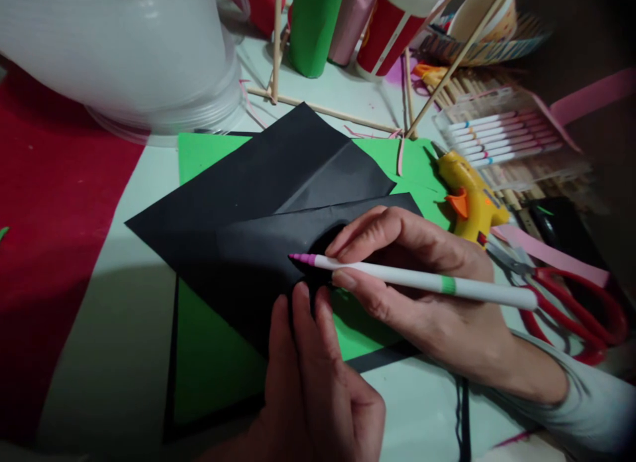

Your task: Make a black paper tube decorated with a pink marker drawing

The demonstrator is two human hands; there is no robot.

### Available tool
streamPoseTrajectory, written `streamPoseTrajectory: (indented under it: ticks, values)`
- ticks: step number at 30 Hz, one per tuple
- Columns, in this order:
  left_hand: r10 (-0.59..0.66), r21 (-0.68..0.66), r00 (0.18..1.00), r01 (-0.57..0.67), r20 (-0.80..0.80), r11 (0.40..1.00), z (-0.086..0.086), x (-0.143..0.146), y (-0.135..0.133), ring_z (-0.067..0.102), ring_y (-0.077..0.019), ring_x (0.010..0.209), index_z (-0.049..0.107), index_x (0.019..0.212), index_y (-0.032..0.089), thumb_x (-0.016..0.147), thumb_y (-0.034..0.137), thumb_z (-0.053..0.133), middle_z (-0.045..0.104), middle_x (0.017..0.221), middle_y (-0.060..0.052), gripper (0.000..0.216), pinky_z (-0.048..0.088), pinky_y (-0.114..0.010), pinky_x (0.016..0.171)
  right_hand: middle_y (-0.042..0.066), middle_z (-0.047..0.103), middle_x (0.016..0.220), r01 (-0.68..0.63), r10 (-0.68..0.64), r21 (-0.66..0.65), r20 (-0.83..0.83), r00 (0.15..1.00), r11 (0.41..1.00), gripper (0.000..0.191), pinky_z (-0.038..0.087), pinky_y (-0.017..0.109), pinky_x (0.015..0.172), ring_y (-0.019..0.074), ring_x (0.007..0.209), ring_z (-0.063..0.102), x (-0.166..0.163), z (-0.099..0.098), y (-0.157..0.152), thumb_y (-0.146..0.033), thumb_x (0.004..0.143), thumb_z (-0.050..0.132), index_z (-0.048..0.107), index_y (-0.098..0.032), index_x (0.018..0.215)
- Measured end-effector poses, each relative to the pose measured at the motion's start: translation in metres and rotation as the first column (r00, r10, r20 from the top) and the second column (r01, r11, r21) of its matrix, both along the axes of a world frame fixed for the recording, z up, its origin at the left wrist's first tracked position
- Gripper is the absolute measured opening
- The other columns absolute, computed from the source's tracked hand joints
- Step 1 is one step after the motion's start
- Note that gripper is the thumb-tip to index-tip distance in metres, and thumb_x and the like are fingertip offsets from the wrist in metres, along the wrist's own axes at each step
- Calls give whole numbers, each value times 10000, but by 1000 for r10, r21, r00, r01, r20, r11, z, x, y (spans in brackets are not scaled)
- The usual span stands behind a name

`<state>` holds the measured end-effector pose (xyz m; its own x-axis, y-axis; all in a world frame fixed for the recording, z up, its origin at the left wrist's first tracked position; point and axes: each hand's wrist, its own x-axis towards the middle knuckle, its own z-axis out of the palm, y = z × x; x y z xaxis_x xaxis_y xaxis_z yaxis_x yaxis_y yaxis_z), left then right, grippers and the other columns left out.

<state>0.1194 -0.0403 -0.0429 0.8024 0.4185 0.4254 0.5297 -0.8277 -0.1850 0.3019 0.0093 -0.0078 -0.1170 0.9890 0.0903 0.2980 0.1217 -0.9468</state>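
My right hand [422,270] grips a white felt-tip pen [397,275] between thumb and fingers. The pen lies slanted over a folded sheet of black paper [238,197], its pink tip pointing left. Whether the tip touches the paper I cannot tell. My left hand [318,382] has its fingers stretched out, with the fingertips resting at the lower edge of the black paper, below the pen tip. Beneath lies a bright green sheet [213,362] with dark edges, partly covered by the black paper and my hands.
A yellow glue gun [467,190] and red-handled scissors [576,309] lie to the right. Behind them is an open case of felt-tip pens [501,134]. Wooden sticks [328,111] stand and lie at the back. A large clear plastic container [119,51] stands back left, near red material [54,177].
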Motion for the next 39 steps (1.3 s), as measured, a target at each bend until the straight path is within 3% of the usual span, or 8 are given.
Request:
streamPoseTrajectory:
  ticks: [5,16,26,34,39]
  values:
    - [-36,85,996,43,-79,995,3,-3,5,765,-413,1050,589,786,160,805,58,643,811,1038,-164,117,634,-507,961,37,753,894,-1,1,2,1,1000,1000,135,550,250,653,170,837,710,1,-4,0,-191,869,788,657,-194,835]
    - [-10,41,1000,11,-25,999,-3,-4,2,720,-451,1139,619,748,134,804,85,676,786,1132,-227,94,576,-527,1055,41,743,883,-55,48,64,105,993,996,137,519,237,599,143,749,687,3,-3,-1,-198,881,763,641,-190,819]
    - [-40,77,997,45,-71,996,-1,-7,7,744,-425,1102,642,770,121,834,115,638,788,1113,-225,65,605,-498,1020,38,733,867,-60,49,87,119,992,994,149,527,280,617,161,749,679,5,-4,-1,-214,884,750,620,-210,811]
    - [-60,8,998,61,-15,998,0,-10,9,713,-389,1183,624,822,167,875,154,654,777,1164,-158,62,594,-544,1025,38,741,882,15,-25,95,108,994,995,167,544,300,636,185,792,696,7,-6,0,-255,880,772,624,-222,812]
    - [-62,35,998,63,-21,997,-2,-10,6,687,-465,1201,609,837,127,915,170,640,768,1138,-239,94,581,-561,1024,39,744,914,74,-85,100,110,990,992,171,543,315,662,199,832,697,10,-8,0,-266,874,793,634,-229,823]
